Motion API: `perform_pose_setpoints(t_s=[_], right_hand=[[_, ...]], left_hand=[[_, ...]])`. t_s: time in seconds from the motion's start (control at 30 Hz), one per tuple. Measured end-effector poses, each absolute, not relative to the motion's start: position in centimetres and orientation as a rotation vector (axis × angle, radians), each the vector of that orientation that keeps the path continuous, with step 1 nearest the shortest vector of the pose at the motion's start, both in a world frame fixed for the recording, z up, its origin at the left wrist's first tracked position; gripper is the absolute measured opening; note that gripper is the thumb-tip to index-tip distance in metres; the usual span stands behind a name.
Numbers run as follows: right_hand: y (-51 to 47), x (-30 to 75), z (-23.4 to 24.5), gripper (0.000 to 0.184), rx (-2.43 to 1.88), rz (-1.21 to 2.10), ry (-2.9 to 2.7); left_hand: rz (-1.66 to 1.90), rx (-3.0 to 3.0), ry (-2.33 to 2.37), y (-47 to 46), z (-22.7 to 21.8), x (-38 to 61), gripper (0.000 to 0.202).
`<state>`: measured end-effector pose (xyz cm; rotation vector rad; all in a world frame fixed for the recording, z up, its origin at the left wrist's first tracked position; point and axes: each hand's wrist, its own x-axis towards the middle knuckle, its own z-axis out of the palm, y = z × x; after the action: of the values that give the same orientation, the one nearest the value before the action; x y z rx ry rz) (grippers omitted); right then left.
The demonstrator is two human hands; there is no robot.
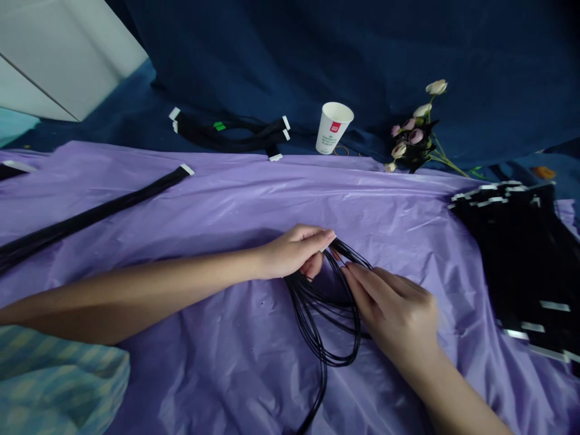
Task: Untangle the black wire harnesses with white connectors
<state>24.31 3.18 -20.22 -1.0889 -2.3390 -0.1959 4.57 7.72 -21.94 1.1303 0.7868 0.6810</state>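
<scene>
A loop of thin black cords (326, 314) lies on the purple plastic sheet (226, 199) in the middle. My left hand (294, 251) is closed, pinching the top of the loop between thumb and fingers. My right hand (394, 308) rests on the loop's right side, fingers pressed together with their tips on the cords next to my left hand. The cords trail down toward the lower edge of the view.
A straight black cord bundle with a white tag (104, 208) lies at left. Another tagged bundle (231, 133), a white paper cup (333, 127) and artificial flowers (414, 136) sit at the back on dark blue cloth. A pile of black tagged bundles (521, 254) fills the right.
</scene>
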Motion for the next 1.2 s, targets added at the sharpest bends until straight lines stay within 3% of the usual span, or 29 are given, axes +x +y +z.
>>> perform_pose_setpoints(t_s=[0.4, 0.67, 0.87, 0.97, 1.2], right_hand=[[3.4, 24.1, -20.3, 0.003, -1.095, -0.228, -2.312], [3.2, 24.1, -19.5, 0.022, -1.115, -0.100, -2.136], [2.8, 24.1, -19.2, 0.015, -1.103, -0.071, -2.061], [2.5, 24.0, -19.0, 0.013, -1.112, 0.105, -2.104], [2.1, 23.4, -18.6, 0.009, -1.045, 0.908, -2.127]], left_hand=[[0.653, 1.126, 0.819, 7.7, -21.6, 4.5, 0.037], [0.787, 0.958, 0.865, 8.0, -22.1, 4.7, 0.042], [0.871, 0.875, 0.910, 8.2, -21.9, 4.7, 0.043], [0.913, 0.801, 0.942, 8.2, -21.9, 4.7, 0.041], [0.942, 0.793, 0.938, 8.1, -21.9, 4.7, 0.040]])
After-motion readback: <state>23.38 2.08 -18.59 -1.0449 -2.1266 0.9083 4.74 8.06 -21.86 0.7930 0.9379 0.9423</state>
